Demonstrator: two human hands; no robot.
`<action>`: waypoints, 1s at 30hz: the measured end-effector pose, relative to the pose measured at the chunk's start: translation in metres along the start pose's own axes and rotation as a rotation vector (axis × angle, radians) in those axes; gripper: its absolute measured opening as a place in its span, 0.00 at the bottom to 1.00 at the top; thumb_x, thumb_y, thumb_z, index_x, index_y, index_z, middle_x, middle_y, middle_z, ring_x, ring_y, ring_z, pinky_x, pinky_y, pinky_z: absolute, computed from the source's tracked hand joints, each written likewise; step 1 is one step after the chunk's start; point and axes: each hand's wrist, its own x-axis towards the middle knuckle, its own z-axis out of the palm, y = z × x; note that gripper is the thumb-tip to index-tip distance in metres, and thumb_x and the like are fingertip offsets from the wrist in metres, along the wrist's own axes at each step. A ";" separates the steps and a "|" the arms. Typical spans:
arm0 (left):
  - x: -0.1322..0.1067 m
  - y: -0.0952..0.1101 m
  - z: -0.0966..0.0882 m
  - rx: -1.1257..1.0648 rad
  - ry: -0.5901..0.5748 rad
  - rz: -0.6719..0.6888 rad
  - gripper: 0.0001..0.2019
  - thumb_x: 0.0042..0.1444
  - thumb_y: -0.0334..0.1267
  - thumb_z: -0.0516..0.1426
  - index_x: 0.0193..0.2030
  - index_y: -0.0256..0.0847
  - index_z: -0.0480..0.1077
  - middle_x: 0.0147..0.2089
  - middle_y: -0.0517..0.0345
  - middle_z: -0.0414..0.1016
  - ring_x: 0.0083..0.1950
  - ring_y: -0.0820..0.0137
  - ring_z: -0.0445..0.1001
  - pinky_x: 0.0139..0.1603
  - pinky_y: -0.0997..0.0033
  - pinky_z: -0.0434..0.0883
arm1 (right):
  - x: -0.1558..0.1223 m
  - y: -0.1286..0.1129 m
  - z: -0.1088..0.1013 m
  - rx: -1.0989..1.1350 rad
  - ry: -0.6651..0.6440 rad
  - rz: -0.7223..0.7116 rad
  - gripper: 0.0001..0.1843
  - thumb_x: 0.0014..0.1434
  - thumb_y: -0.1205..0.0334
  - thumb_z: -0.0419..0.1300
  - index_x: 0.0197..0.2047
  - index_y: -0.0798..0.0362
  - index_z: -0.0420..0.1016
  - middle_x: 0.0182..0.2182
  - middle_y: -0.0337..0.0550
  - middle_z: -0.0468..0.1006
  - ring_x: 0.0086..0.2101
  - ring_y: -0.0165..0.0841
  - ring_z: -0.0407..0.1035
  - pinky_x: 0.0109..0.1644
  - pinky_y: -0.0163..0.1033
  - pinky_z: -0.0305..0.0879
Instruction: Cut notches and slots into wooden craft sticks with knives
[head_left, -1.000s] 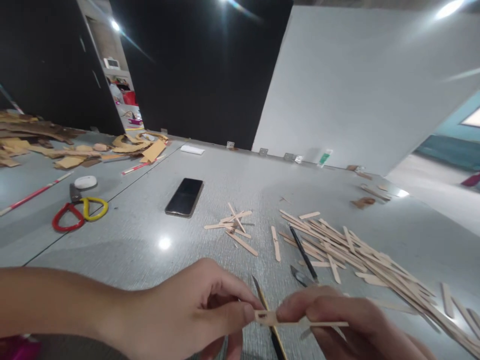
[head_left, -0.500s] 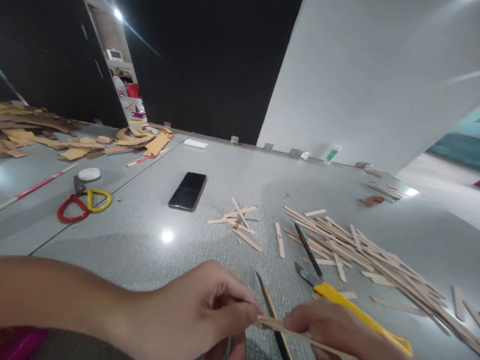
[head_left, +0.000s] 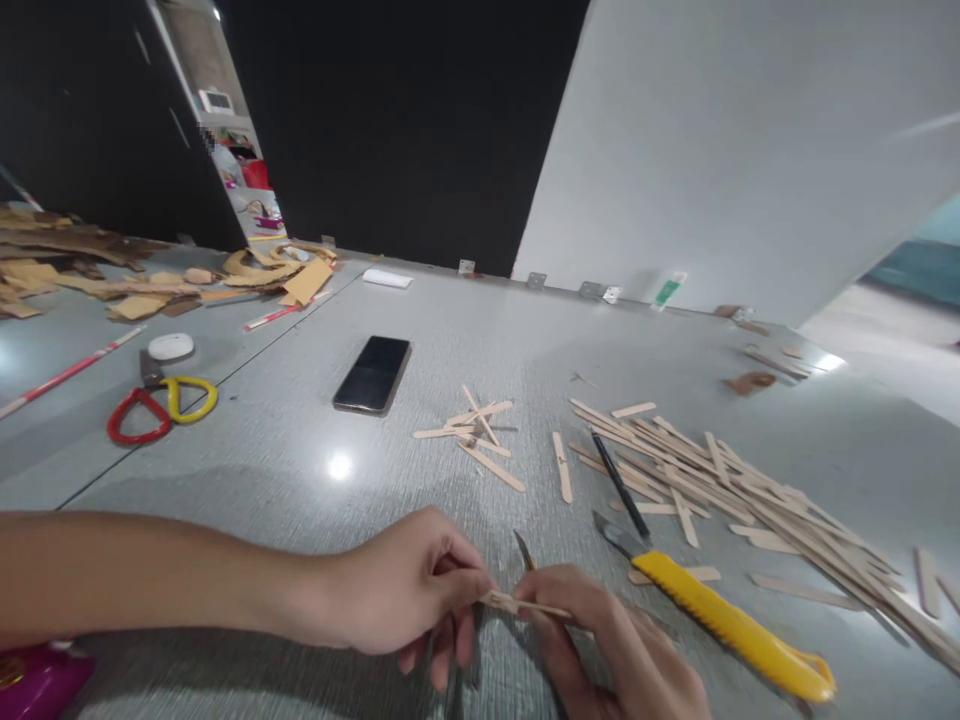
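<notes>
Head view: left hand (head_left: 409, 590) has thumb and index pinched on one end of a thin wooden stick (head_left: 508, 602). Right hand (head_left: 600, 635) has its fingers clamped on the same stick, farther along. Stick sits between both hands, above the grey table (head_left: 277, 490). Narrow blade (head_left: 523, 550) pokes out past the right fingers, remainder hidden. Yellow cutter (head_left: 731, 622) lies right of that hand, loose sticks (head_left: 720, 480) beyond.

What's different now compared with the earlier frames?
The left hand and right hand shifted left, both still holding the wooden stick. The yellow utility knife is now uncovered; the right hand instead hides most of the thin craft knife. The smartphone, scissors and pile of wooden sticks stayed put.
</notes>
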 end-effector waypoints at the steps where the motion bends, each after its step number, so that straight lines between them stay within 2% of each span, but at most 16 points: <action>1: -0.001 0.000 0.000 -0.015 0.000 -0.001 0.22 0.65 0.53 0.57 0.27 0.38 0.69 0.23 0.60 0.72 0.18 0.77 0.68 0.14 0.81 0.63 | -0.001 0.000 0.001 0.000 0.024 0.029 0.09 0.74 0.67 0.52 0.52 0.42 0.66 0.37 0.38 0.85 0.34 0.34 0.83 0.34 0.34 0.76; 3: -0.002 0.000 0.001 -0.055 -0.010 0.004 0.23 0.65 0.55 0.57 0.27 0.37 0.70 0.23 0.60 0.72 0.18 0.76 0.68 0.14 0.80 0.65 | -0.002 0.000 0.002 -0.003 0.044 0.049 0.09 0.74 0.67 0.52 0.51 0.42 0.66 0.37 0.38 0.86 0.33 0.34 0.84 0.34 0.35 0.76; 8: -0.001 -0.004 0.000 -0.109 -0.040 0.035 0.25 0.65 0.58 0.58 0.29 0.36 0.72 0.21 0.61 0.70 0.18 0.77 0.69 0.15 0.82 0.67 | -0.005 0.003 0.002 -0.006 0.033 -0.042 0.16 0.70 0.72 0.53 0.55 0.43 0.66 0.39 0.40 0.86 0.37 0.35 0.84 0.36 0.35 0.77; 11: 0.001 -0.005 -0.001 -0.116 -0.036 0.040 0.25 0.65 0.58 0.59 0.29 0.36 0.73 0.20 0.61 0.70 0.17 0.78 0.68 0.15 0.83 0.68 | -0.003 0.002 0.000 0.016 0.053 0.045 0.13 0.71 0.70 0.54 0.52 0.42 0.68 0.38 0.36 0.86 0.37 0.33 0.84 0.38 0.34 0.78; 15: 0.001 -0.004 -0.001 -0.132 -0.036 0.039 0.24 0.65 0.56 0.60 0.28 0.36 0.72 0.20 0.61 0.70 0.17 0.78 0.68 0.15 0.83 0.68 | 0.000 0.003 0.000 0.117 0.075 0.146 0.08 0.73 0.68 0.54 0.47 0.43 0.69 0.36 0.34 0.86 0.33 0.29 0.83 0.35 0.29 0.77; 20: 0.000 -0.005 0.001 -0.128 -0.020 0.029 0.24 0.63 0.58 0.60 0.34 0.34 0.77 0.23 0.60 0.71 0.19 0.77 0.70 0.16 0.82 0.70 | -0.008 0.007 0.001 0.012 0.045 0.028 0.10 0.74 0.67 0.53 0.53 0.43 0.69 0.38 0.37 0.86 0.35 0.33 0.83 0.38 0.35 0.75; 25: 0.002 -0.008 0.000 -0.153 -0.021 0.043 0.26 0.61 0.60 0.61 0.31 0.35 0.75 0.22 0.60 0.71 0.18 0.77 0.70 0.16 0.82 0.71 | -0.003 -0.002 -0.008 -0.020 -0.126 -0.110 0.14 0.74 0.73 0.49 0.55 0.48 0.67 0.38 0.42 0.83 0.33 0.34 0.80 0.36 0.38 0.73; 28: 0.002 -0.009 0.000 -0.153 -0.028 0.043 0.24 0.61 0.58 0.63 0.30 0.35 0.74 0.21 0.60 0.70 0.18 0.77 0.70 0.16 0.82 0.71 | 0.004 -0.008 -0.013 -0.031 -0.191 -0.193 0.15 0.74 0.74 0.47 0.57 0.52 0.68 0.41 0.48 0.83 0.36 0.36 0.80 0.37 0.40 0.74; 30: 0.001 -0.008 0.001 -0.157 -0.025 0.040 0.25 0.61 0.59 0.62 0.30 0.35 0.74 0.21 0.60 0.70 0.19 0.77 0.70 0.16 0.82 0.71 | 0.005 -0.008 -0.013 -0.030 -0.199 -0.160 0.14 0.74 0.73 0.48 0.56 0.51 0.69 0.41 0.47 0.83 0.36 0.36 0.80 0.37 0.40 0.74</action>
